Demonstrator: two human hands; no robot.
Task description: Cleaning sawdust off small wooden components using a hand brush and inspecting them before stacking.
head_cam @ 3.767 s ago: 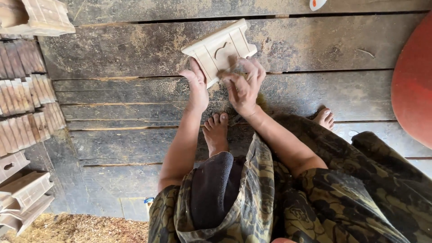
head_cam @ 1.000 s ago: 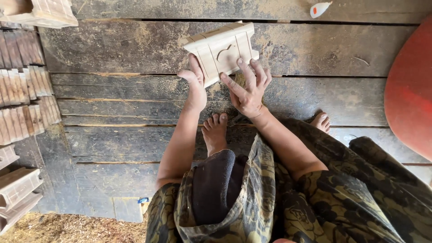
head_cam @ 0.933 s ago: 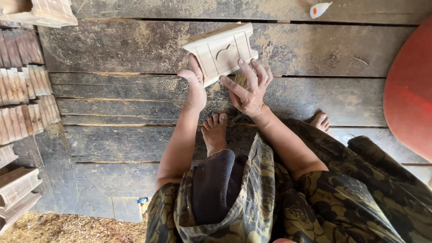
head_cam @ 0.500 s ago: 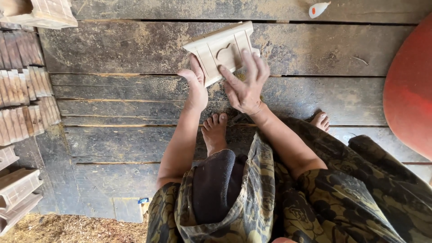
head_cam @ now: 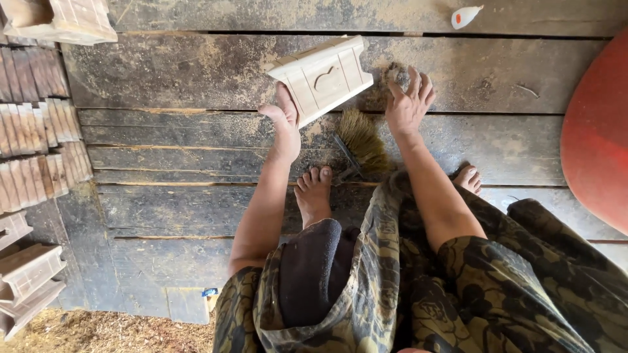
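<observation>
Now gripping the box [head_cam: 324, 77] in left hand [head_cam: 285, 124], right hand [head_cam: 407, 104] open, reaching beside it.

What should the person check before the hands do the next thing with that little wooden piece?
1. Left hand grips the carved wooden piece: ok.
2. Piece held above the plank floor, tilted: ok.
3. Right hand is off the piece, on a small dusty wad: ok; what the wad is, cannot tell.
4. Straw brush lies between the hands, within reach: ok.
5. Bare foot clear of the brush: ok.
</observation>
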